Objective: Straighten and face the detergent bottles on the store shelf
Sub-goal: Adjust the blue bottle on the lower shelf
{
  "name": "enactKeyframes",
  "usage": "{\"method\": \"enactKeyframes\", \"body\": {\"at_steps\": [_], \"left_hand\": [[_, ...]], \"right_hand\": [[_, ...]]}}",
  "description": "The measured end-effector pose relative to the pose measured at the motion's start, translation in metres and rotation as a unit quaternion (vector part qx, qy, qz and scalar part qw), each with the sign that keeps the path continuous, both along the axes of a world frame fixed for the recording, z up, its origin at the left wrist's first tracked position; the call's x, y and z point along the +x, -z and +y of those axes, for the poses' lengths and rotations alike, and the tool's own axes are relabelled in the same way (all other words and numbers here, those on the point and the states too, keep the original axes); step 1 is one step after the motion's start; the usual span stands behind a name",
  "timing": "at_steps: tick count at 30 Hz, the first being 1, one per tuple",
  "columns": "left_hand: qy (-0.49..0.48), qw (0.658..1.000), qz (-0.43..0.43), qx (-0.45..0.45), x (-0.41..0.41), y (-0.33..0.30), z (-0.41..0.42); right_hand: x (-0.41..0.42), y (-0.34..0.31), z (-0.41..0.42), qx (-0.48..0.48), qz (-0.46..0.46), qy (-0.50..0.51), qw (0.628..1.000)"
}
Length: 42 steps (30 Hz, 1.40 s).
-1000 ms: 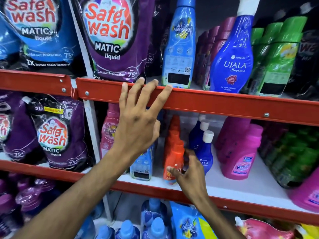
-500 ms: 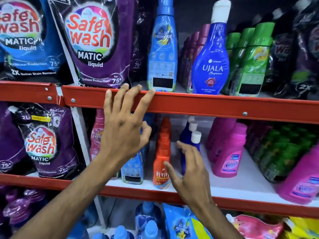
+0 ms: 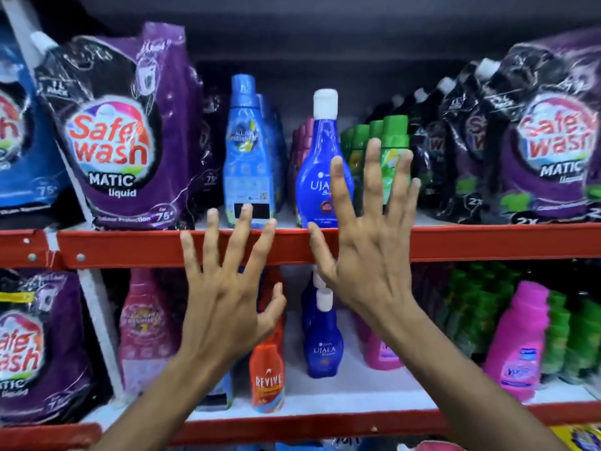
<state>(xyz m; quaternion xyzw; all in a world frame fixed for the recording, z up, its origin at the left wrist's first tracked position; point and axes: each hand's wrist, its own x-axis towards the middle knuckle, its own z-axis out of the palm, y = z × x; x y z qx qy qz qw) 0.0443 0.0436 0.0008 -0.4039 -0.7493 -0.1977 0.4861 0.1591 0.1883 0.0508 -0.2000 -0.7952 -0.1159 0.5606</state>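
We have both hands raised with fingers spread, gripping nothing: our left hand (image 3: 221,307) in front of the red shelf edge (image 3: 487,242), our right hand (image 3: 367,255) near the blue Ujala bottle (image 3: 320,177) on the upper shelf. That bottle stands upright, long axis vertical, label facing us. The light-blue bottle (image 3: 247,157) to its left faces forward too. The lower shelf's Revive bottle (image 3: 268,379) looks faced; the upper row seems left to check.
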Motion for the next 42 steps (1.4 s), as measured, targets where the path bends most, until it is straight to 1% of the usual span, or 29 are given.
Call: {"method": "enactKeyframes", "body": {"at_steps": [6,10,13,16,20,22,25,29,32,36,42], "left_hand": [[-0.019,1.000,0.011,-0.019,-0.001,0.000,0.012],[-0.018,0.999,0.017,-0.019,-0.003,0.001,0.010],[-0.018,0.999,0.015,-0.026,-0.003,0.000,0.008],[-0.017,0.999,0.012,-0.031,-0.002,0.000,0.007],[-0.021,0.999,0.011,-0.029,-0.001,0.000,0.007],[-0.022,0.999,0.015,-0.027,-0.001,0.000,0.007],[-0.024,0.999,0.019,-0.023,-0.002,0.001,0.008],[-0.022,1.000,0.015,-0.014,-0.002,0.002,0.009],[-0.020,1.000,0.011,-0.013,-0.001,0.002,0.010],[-0.015,1.000,-0.004,-0.005,0.002,0.002,0.012],[0.000,1.000,-0.016,-0.004,0.004,0.001,0.011]], "right_hand": [[-0.022,-0.030,0.001,-0.109,-0.009,-0.082,0.991],[-0.028,-0.038,0.002,-0.117,-0.005,-0.090,0.989],[-0.028,-0.041,0.006,-0.111,0.032,-0.110,0.987],[-0.022,-0.045,0.006,-0.108,0.093,-0.149,0.978],[0.006,-0.055,-0.001,-0.083,0.192,-0.209,0.955],[0.025,-0.052,-0.009,-0.068,0.208,-0.223,0.950],[0.051,-0.027,-0.021,-0.068,0.192,-0.239,0.949],[0.064,0.034,-0.027,-0.110,0.139,-0.238,0.955],[0.057,0.086,-0.019,-0.173,0.089,-0.227,0.954],[0.036,0.147,0.001,-0.259,0.035,-0.221,0.939],[0.002,0.203,0.018,-0.339,-0.053,-0.186,0.921]]}}
